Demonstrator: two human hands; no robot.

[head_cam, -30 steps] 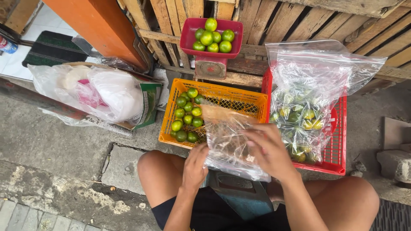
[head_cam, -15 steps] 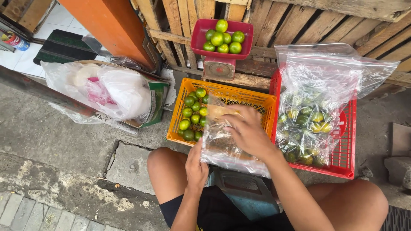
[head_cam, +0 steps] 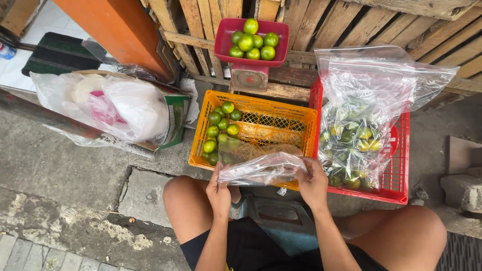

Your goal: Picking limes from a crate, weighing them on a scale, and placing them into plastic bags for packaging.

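1. The orange crate [head_cam: 261,123] holds green limes [head_cam: 221,131] bunched at its left end, the rest of its mesh floor bare. Beside it on the right, a red crate [head_cam: 399,165] carries a large clear bag [head_cam: 361,120] of green and yellowish limes, its mouth standing open at the top.
2. Behind the crates, a red scale tray [head_cam: 223,42] is heaped with limes (seven or so show).
3. At left, white plastic bags [head_cam: 100,105] fill a cardboard box [head_cam: 175,120].
4. The small clear plastic bag [head_cam: 261,168] lies stretched over the orange crate's near edge, its long axis running left to right; which end is its mouth cannot be told.
5. The left hand [head_cam: 220,193] pinches the bag's left end, fingers closed tight on the film.
6. The right hand [head_cam: 314,185] grips the right end the same way, fingers curled narrow around the plastic.
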